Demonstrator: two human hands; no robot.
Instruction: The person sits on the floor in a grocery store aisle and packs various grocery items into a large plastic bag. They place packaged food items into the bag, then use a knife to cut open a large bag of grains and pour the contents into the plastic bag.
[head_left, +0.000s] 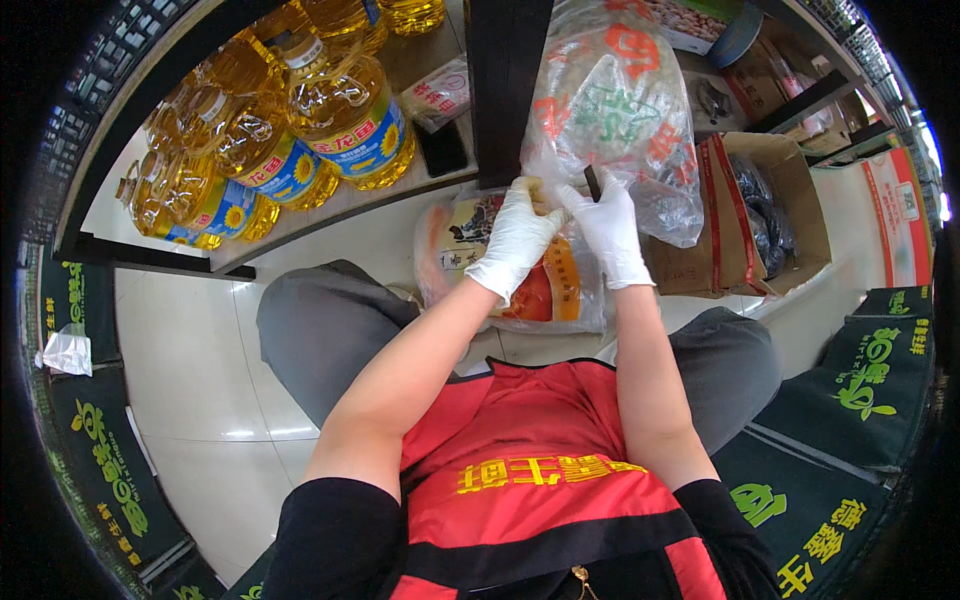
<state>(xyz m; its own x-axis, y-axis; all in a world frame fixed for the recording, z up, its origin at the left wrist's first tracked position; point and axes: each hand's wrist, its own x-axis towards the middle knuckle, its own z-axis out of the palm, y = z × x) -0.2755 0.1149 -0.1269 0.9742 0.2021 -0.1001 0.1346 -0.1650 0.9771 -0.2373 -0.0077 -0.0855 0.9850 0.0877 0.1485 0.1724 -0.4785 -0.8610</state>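
A large clear plastic bag (607, 97) with red and green print, full of pale contents, stands in front of me beside a black shelf post. My left hand (521, 236), in a white glove, pinches the near edge of this bag between thumb and fingers. Close on its right, my right hand (609, 225), gloved too, grips the same plastic, and a short dark strip (592, 184) sticks up by its fingers. Below both hands a printed plastic package (566, 281) in orange, red and cream lies on the floor, partly covered by my left hand.
Several bottles of yellow cooking oil (352, 127) fill the low shelf at left, with a black phone (442, 150) and a small printed packet (439, 94) beside them. An open cardboard box (802, 217) holding dark plastic stands at right. Dark green printed panels (112, 465) flank both sides.
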